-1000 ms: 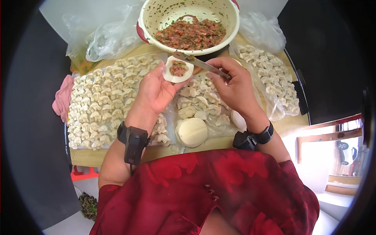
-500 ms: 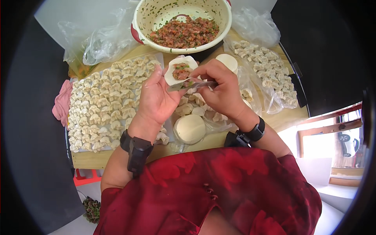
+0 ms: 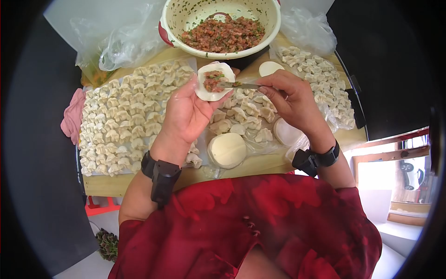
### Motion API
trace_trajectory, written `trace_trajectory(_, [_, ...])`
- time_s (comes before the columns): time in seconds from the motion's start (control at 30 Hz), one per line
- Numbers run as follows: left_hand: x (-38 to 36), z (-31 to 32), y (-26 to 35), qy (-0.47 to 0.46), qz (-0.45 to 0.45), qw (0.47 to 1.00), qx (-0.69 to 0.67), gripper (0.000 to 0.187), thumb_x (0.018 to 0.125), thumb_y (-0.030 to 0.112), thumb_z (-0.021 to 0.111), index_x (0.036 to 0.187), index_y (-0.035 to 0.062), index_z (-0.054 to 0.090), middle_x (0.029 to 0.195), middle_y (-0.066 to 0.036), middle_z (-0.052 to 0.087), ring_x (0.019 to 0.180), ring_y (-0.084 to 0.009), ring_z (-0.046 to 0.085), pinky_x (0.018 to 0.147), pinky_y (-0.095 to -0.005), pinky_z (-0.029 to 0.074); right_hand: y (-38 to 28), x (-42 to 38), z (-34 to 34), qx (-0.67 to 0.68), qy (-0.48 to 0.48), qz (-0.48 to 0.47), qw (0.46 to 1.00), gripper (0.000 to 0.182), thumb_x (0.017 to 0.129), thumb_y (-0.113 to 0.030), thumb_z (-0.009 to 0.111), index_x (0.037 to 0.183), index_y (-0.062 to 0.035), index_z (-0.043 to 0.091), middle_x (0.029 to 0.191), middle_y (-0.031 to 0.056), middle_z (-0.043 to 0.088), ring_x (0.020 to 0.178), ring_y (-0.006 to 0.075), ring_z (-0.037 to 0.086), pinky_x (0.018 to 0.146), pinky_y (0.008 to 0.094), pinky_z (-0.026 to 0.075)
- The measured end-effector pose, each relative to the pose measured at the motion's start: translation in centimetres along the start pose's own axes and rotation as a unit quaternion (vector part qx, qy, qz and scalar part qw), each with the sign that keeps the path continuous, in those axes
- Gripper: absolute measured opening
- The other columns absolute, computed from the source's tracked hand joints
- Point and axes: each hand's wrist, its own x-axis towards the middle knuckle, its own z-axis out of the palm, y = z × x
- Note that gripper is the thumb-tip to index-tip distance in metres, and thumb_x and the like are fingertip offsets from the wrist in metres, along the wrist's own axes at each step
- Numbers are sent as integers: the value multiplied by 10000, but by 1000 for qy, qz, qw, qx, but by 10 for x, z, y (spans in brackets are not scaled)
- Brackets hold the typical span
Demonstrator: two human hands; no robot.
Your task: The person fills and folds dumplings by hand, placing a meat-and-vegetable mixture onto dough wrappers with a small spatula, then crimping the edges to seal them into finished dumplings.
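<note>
A wooden tabletop (image 3: 260, 167) carries a bowl (image 3: 186, 18) of filling at the far edge, plastic sheets covered with rows of dumplings (image 3: 125, 116), a stack of wrappers (image 3: 226, 149) near the front, and crumpled bags (image 3: 116, 42). A pink cloth (image 3: 72, 116) lies at its left edge.

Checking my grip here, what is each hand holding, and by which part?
Left hand cups a filled wrapper from beneath on its fingers. Right hand pinches a metal spreader by its handle end.
</note>
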Motion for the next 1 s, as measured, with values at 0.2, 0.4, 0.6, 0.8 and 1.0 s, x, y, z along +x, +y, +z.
trace_trajectory(0.2, [3,-1,-7,15,-12,1000,-2,415,1007,180,348,1356,-44,352,1386,-197,450,1288,-332,445,1103,-500,364,-5,-1,9,-69,28,-22,997,100,818,-123,680,917,-108,688,738,75,587,680,271,587,597,367,469])
trace_trajectory(0.4, [3,-6,-8,-14,0,1000,3,420,1008,187,350,1359,-45,345,1391,-193,445,1289,-330,444,1106,-495,362,-8,1,14,-102,53,-18,993,81,816,-132,684,895,-113,689,732,63,596,689,269,597,599,364,475])
trace_trajectory(0.6, [3,-8,-7,-18,15,999,-30,408,1013,202,340,1343,-36,360,1358,-191,474,1261,-330,470,1103,-491,374,-23,-1,11,22,33,32,999,97,791,-79,694,886,-96,678,741,72,594,711,254,610,614,345,482])
trace_trajectory(0.8, [2,-6,-15,-2,-4,999,-34,450,1040,276,245,1352,-24,369,1352,-212,473,1244,-319,491,1048,-475,427,-18,0,34,33,13,-38,999,192,740,-51,704,918,-112,664,868,55,586,764,246,610,638,332,490])
trace_trajectory(1.0, [1,-21,-14,-90,-25,991,-97,425,1027,259,320,1350,-8,391,1336,-187,499,1224,-311,508,1042,-481,428,-17,5,37,42,5,-83,996,227,726,-50,703,932,-138,664,868,39,571,770,230,612,635,333,495])
